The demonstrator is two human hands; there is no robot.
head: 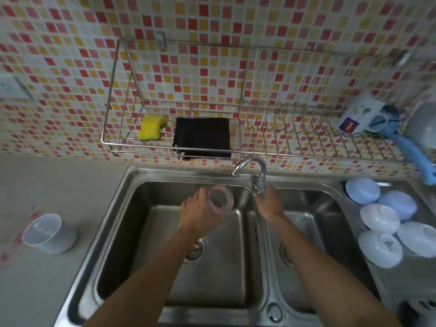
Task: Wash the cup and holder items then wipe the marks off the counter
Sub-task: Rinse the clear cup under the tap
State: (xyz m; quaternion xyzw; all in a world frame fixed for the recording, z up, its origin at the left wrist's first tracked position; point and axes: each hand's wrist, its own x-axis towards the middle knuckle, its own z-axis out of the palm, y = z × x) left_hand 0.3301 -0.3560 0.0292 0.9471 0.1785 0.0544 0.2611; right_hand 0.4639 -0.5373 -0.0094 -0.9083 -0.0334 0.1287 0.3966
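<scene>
My left hand point(199, 212) grips a clear pinkish cup point(221, 198) over the left sink basin point(132, 208), its mouth turned toward me, just below the spout of the tap point(250, 165). My right hand point(269, 204) is closed around the tap's base and handle point(259, 184) between the two basins. A white cylindrical holder point(48, 233) stands upright on the grey counter point(47, 185) to the left, beside red marks point(14, 241). No water stream is visible.
A wall rack point(118, 142) above the sink holds a yellow sponge point(151, 127) and a black cloth point(203, 136). Several upturned white bowls point(379, 218) lie right of the sink. A blue-handled tool point(410, 152) hangs at the rack's right end.
</scene>
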